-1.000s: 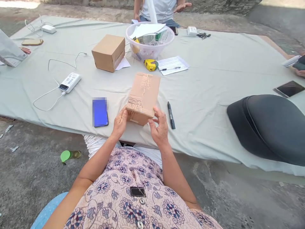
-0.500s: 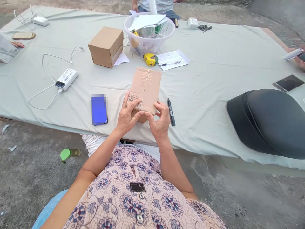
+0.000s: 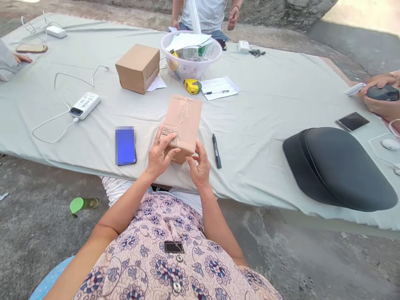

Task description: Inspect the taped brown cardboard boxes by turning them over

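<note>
A small brown cardboard box (image 3: 184, 118) with torn tape on top rests at the near edge of the cloth-covered table (image 3: 265, 108). My left hand (image 3: 159, 155) lies on its near left corner, fingers wrapped over the top. My right hand (image 3: 199, 168) grips the box's near right corner with curled fingers. A black marker pen (image 3: 216, 150) lies just right of the box, and a blue-screened phone (image 3: 125, 145) lies just left of it.
A second cardboard box (image 3: 138, 68), a plastic bowl (image 3: 190, 56) of items, a yellow tape measure (image 3: 191, 86), a paper sheet (image 3: 219, 87) and a power bank (image 3: 84, 105) sit farther back. A black scooter seat (image 3: 337, 168) juts in at right. Other people's hands (image 3: 381, 93) show at the edges.
My left hand moved from the box's side onto its top near corner. My right hand closed in on the near right corner. The camera view shifted slightly.
</note>
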A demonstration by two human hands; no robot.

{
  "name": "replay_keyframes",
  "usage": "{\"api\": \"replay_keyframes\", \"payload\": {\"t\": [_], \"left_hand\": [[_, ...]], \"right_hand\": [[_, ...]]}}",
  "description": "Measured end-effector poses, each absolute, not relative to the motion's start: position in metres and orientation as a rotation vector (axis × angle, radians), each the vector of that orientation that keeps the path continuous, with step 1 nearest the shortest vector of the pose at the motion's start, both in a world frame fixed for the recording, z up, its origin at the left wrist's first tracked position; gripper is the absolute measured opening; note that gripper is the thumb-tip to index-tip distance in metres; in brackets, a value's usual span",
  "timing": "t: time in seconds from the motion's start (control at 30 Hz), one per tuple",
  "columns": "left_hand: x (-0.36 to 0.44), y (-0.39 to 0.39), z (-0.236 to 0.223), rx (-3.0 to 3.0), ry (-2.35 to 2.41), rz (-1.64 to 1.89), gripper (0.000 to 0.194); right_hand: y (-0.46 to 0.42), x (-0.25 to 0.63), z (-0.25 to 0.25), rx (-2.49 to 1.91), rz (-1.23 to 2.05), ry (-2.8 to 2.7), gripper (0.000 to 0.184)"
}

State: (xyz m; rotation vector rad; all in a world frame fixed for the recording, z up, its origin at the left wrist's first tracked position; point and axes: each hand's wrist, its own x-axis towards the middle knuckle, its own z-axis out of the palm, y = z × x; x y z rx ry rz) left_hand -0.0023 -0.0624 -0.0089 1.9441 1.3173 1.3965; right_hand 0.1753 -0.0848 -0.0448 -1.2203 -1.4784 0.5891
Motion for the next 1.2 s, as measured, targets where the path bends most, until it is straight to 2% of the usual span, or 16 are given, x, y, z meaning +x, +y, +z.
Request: {"api": "replay_keyframes", "payload": {"t": [0.1,0.3,0.37,0.5,0.63,0.8,0.97,1.07,1.2], "left_hand": [[-0.006,-0.063,-0.016,1.951,1.308,1.405,0.054],[-0.014,-0.072,-0.037,1.687,1.452,1.387,0.079],[-0.017,-0.076,-0.042,1.601,1.511,1.261,0.07],[-0.019,-0.079,-0.046,1.732,1.739,1.08,0.04],[-0.015,-0.081,-0.048,1.867,1.86,1.041,0.036],[-0.012,-0.088,-0.041,1.869,1.684,1.234,0.046],[-0.001,-0.097,-0.015,1.869,1.396,1.477,0.053],[0.009,-0.102,-0.012,1.865,1.256,1.469,0.057],[0.017,-0.106,-0.025,1.781,1.295,1.328,0.057]], "right_hand": [[-0.089,0.178,-0.058,-1.299,0.625,-1.487,0.063],[-0.095,0.175,-0.074,-1.543,0.353,-1.709,0.036],[-0.096,0.172,-0.075,-1.599,0.296,-1.732,0.032],[-0.096,0.169,-0.074,-1.609,0.3,-1.743,0.03],[-0.093,0.171,-0.074,-1.585,0.34,-1.692,0.028],[-0.098,0.171,-0.067,-1.621,0.673,-1.456,0.033],[-0.111,0.153,-0.046,-1.262,1.267,-1.086,0.047],[-0.116,0.14,-0.037,-1.108,1.456,-0.91,0.048],[-0.118,0.13,-0.036,-1.034,1.609,-0.785,0.053]]}}
